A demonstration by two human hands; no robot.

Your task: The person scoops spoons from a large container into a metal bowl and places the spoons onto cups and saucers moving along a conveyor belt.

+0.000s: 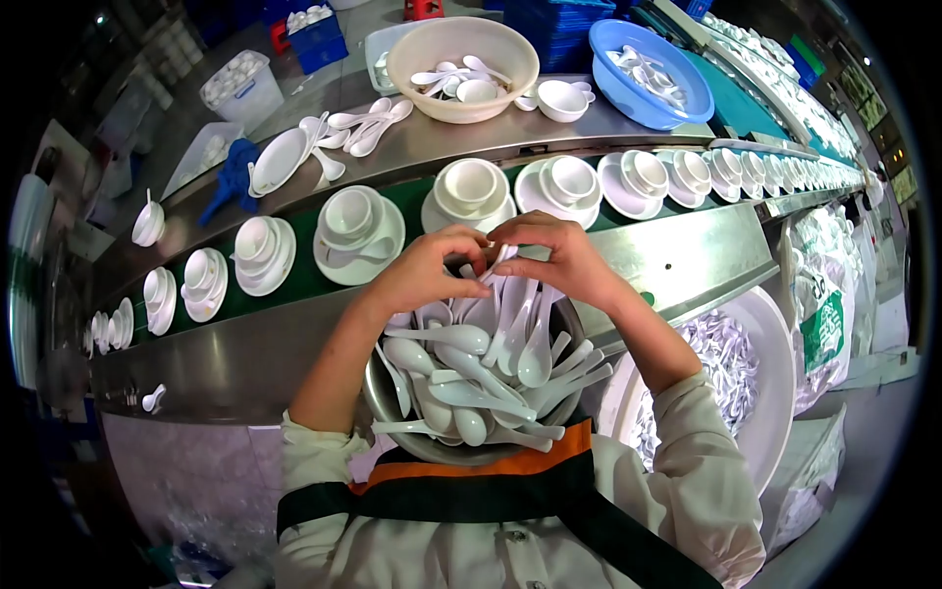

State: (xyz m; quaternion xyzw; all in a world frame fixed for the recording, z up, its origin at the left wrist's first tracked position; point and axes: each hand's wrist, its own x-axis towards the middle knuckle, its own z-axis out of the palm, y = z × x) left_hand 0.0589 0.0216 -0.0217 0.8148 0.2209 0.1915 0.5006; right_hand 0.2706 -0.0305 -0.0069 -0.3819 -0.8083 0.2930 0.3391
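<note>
A metal bowl (373, 388) full of white ceramic spoons (456, 378) rests against the front of my body. Above its far side, my left hand (437, 263) and my right hand (554, 253) come together, fingers bent in a pinch around the handle of a white spoon (503, 257). The fingertips partly hide the handle. Just beyond my hands, a green conveyor belt (417, 201) carries a row of white bowl and plate sets, among them one set (468, 191) nearest my fingers and another (358, 236) to the left.
On the far steel ledge stand a beige basin (463, 44) and a blue basin (653, 74) with spoons, loose spoons (363, 128) and a blue cloth (233, 182). A large white tub (775, 393) of small wrapped pieces stands at right. One small spoon (154, 398) lies at left.
</note>
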